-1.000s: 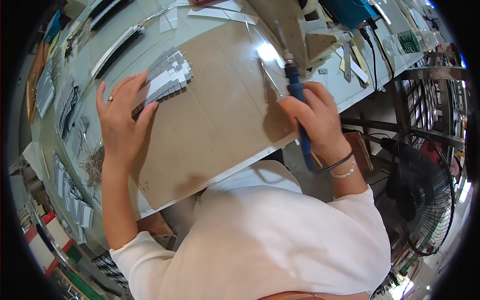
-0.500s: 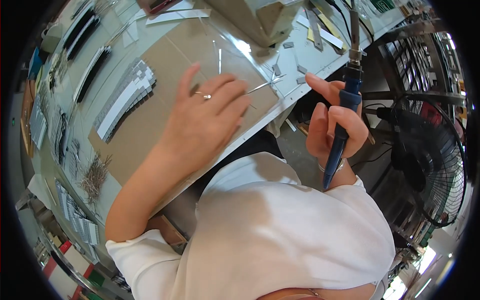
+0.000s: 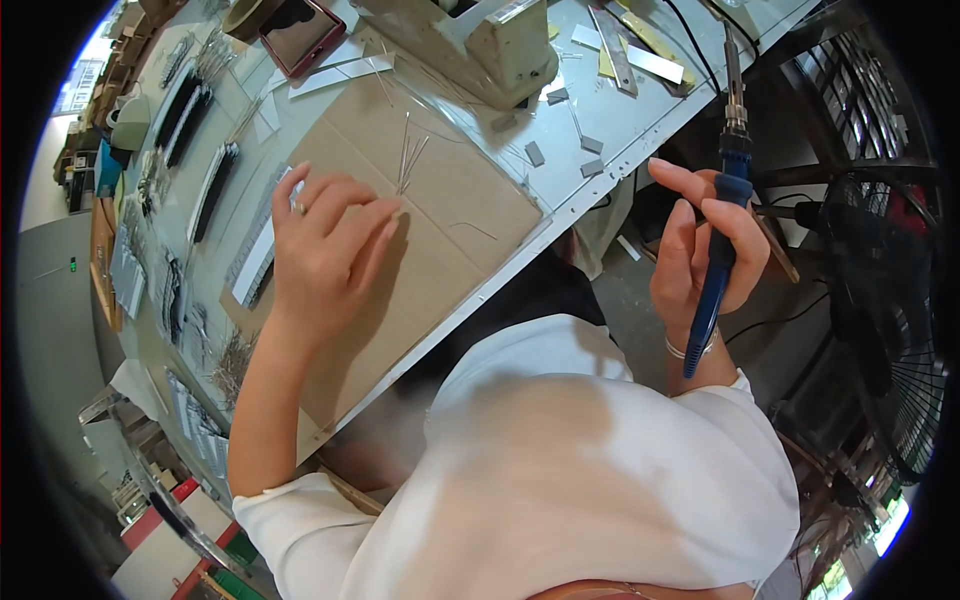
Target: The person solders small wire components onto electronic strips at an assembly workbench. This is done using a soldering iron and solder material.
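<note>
My right hand (image 3: pixel 712 255), at the table's right, is wrapped round the blue handle of a soldering iron (image 3: pixel 735 165); its metal end points up and away from me. My left hand (image 3: pixel 325 235) hovers over a brown cardboard sheet (image 3: pixel 450 215), fingers loosely bent and apart. Just beyond its fingertips lie several thin metal wires (image 3: pixel 408 160), apparently not gripped. One bent wire (image 3: pixel 472 229) rests alone on the cardboard. Partly behind my left hand is a curved grey and white strip of small pieces (image 3: pixel 258 262).
Dark curved strips (image 3: pixel 213 190) and a wire bundle (image 3: pixel 233 362) sit on the left. A beige machine (image 3: pixel 500 55) stands at the back, near small grey plates (image 3: pixel 535 153) and a metal ruler (image 3: pixel 613 55). A black fan (image 3: pixel 875 290) is at the far right.
My left hand has moved left across the cardboard, away from its right side, and the wires now lie near the middle. My right hand still holds the soldering iron. The view has shifted slightly.
</note>
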Motion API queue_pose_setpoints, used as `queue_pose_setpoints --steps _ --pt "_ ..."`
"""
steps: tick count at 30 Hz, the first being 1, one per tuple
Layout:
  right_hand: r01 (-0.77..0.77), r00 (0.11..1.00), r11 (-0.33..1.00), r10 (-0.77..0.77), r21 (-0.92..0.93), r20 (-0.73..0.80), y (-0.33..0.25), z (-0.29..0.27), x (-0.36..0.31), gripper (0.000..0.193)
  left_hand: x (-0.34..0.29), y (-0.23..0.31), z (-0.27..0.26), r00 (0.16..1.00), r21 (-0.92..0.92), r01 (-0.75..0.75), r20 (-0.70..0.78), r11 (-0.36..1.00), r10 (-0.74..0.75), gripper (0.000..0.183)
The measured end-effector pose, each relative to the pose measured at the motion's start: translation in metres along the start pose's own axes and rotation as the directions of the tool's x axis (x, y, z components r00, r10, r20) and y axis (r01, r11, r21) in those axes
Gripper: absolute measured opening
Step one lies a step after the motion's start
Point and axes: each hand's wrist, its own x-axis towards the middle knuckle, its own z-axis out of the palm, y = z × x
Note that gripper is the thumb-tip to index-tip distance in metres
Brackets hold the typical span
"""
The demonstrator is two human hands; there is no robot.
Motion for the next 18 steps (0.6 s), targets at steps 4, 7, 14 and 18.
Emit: queue_pose_setpoints --steps 4,7,14,18 --pt "0.005 1.0 0.998 -0.006 -0.06 -0.018 0.004 -0.001 -0.002 0.031 0.053 0.012 0.011 0.987 0.021 -0.105 -0.119 0.994 0.107 0.019" --pt "-0.025 0.998 1.0 0.025 -0.011 -0.052 0.002 -0.009 -0.004 0.031 0.083 0.013 0.017 0.975 0.161 -0.219 0.079 0.962 0.209 0.017" --pt "-0.086 0.991 0.991 0.074 -0.106 -0.108 -0.007 -0.027 -0.016 0.024 0.133 0.01 0.025 0.853 0.202 -0.38 0.455 0.903 0.257 0.008" --pt "-0.109 0.98 0.993 0.099 -0.049 -0.172 -0.008 -0.032 -0.018 0.028 0.148 0.019 0.027 0.811 0.172 -0.441 0.496 0.881 0.309 0.005"
